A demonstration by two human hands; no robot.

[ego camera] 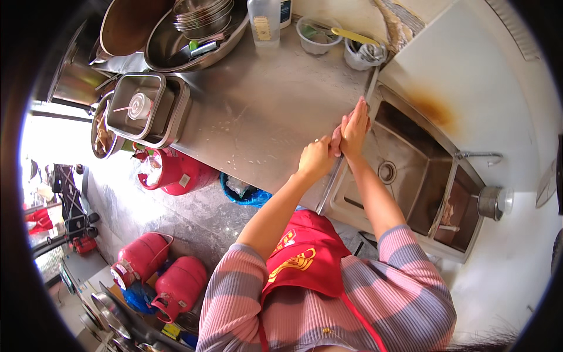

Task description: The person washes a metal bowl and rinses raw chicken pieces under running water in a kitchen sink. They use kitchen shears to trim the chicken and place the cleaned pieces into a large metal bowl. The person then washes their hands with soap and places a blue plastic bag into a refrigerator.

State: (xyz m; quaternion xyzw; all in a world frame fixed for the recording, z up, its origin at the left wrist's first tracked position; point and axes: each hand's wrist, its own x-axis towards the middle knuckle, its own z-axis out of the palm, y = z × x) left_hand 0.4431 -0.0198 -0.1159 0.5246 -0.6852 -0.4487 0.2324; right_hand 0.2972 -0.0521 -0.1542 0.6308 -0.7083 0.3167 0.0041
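My left hand (pixel 316 156) and my right hand (pixel 354 131) touch each other above the raised edge between a stainless steel worktop (pixel 264 119) and a sink basin (pixel 402 176). The left hand's fingers are curled, and their tips are partly hidden against the right hand. Straight and held close together, the right hand's fingers point away from me; its palm is hidden. No object shows in either hand. Right of the hands lies the basin with its round drain (pixel 387 172), and a faucet (pixel 479 155) reaches out from the far right side.
Steel trays (pixel 176 119) holding a lidded cup (pixel 140 106) stand at the worktop's left. Behind are a large metal bowl (pixel 165 53), a plastic bottle (pixel 265 26) and plastic tubs (pixel 319 42). Red gas cylinders (pixel 182 281) and a blue-lined bin (pixel 246 196) stand below.
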